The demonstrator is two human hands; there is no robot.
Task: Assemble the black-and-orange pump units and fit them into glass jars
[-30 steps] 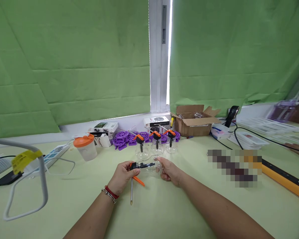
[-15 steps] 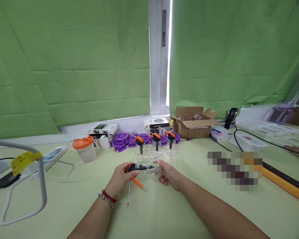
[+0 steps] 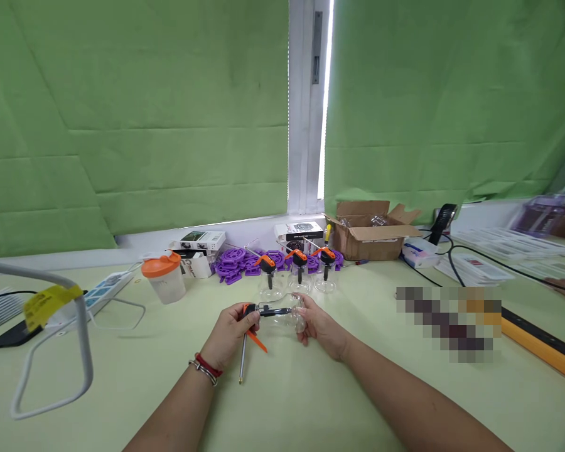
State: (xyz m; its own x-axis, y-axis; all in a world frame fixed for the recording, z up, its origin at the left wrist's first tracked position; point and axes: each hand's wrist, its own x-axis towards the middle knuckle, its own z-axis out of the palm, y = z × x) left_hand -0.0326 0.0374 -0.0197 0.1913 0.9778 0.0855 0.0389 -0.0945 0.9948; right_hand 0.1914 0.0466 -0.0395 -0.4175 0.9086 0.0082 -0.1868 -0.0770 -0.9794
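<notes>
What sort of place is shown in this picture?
Perhaps a small workshop or assembly room: three similar bottles stand in a row, purple parts are heaped behind them, and an open carton sits nearby.

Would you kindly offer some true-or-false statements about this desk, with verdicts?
1. The left hand holds the black-and-orange top of a clear bottle. True.
2. The right hand rests on the cardboard box. False: the right hand holds the clear bottle; the cardboard box stands farther back.
3. Three similar bottles stand upright beyond the hands. True.
4. The cup has a green lid. False: the cup's lid is orange.
5. The cardboard box is open. True.
</notes>
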